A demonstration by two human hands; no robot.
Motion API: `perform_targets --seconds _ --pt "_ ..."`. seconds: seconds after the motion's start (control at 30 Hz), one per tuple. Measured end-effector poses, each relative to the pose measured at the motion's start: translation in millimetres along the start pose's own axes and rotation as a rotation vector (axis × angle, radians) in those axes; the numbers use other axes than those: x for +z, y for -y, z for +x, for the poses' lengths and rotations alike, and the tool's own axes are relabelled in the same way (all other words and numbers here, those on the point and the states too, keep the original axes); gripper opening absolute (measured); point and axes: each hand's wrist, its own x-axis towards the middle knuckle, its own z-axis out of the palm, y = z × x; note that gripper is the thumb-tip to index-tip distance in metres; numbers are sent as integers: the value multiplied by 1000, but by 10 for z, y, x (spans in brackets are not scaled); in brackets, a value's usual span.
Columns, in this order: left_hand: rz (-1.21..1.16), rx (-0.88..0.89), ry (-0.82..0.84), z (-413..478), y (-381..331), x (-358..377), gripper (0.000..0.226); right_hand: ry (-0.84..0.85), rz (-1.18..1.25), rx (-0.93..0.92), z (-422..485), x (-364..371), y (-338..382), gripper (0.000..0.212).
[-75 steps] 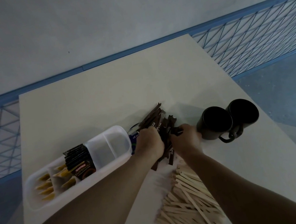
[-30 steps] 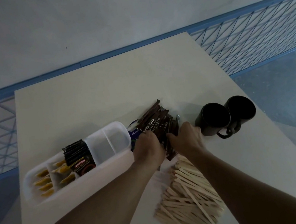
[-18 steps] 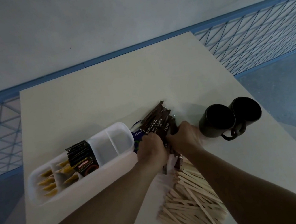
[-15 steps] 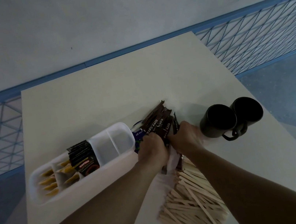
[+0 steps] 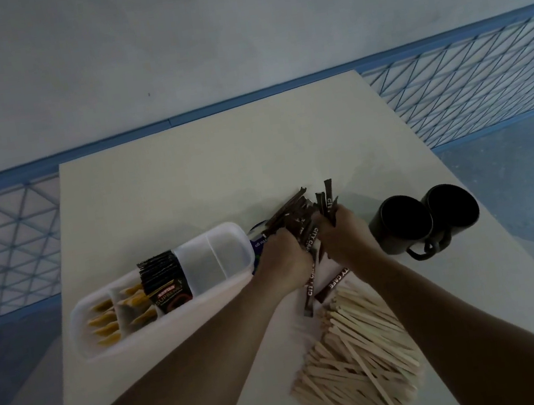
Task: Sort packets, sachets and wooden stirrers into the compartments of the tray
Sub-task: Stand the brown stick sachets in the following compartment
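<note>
Head view (the only cam): your left hand [image 5: 282, 255] and right hand [image 5: 343, 236] sit close together over the brown stick sachets [image 5: 299, 218], just past the tray's right end. Both have fingers curled round the bundle. The right pinches a few sticks that poke up and away from you; the left clamps the lower part of the fan. That two-sided squeeze looks meant to square the messy fan into one stack, so it drops into a slot in one go.

A couple of sachets [image 5: 333, 284] lie flat on the tabletop [image 5: 187, 186] near your wrists, outside the grip, so you'll prob need a 2nd pick.

The tray [image 5: 81, 334] lies slantwise on your left. Yellow sachets [image 5: 103, 320] fill its left compartments and dark packets [image 5: 165, 283] stand on edge in the middle. The two right compartments look bare, and they're the ones nearest your hands, so likely the target.

A blue packet [image 5: 259, 243] peeks out between tray & bundle, mostly hidden.

The wooden stirrers [image 5: 357, 355] are heaped near you on the right, untouched. Two black mugs [image 5: 401, 227] stand just right of your right hand; mind them when you lift.
</note>
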Motion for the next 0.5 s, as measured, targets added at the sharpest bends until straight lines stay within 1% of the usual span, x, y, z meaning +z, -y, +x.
perform_targets --seconds 0.1,0.17,0.27,0.33,0.4,0.5 --pt "-51 22 -55 -55 -15 -170 29 12 83 -74 -67 -28 136 27" --pt "-92 20 -79 -96 -9 -293 27 35 157 -105 -99 -7 232 27" --pt "-206 6 -119 -151 84 -485 21 71 237 -108 -187 90 433 26" --pt "-275 11 -163 -188 167 -620 14 95 316 -102 -248 178 581 19" --pt "-339 11 -201 -231 250 -754 14 133 410 -108 -317 275 727 13" --pt "-418 11 -251 -294 425 -957 17 211 499 -146 -412 459 916 12"
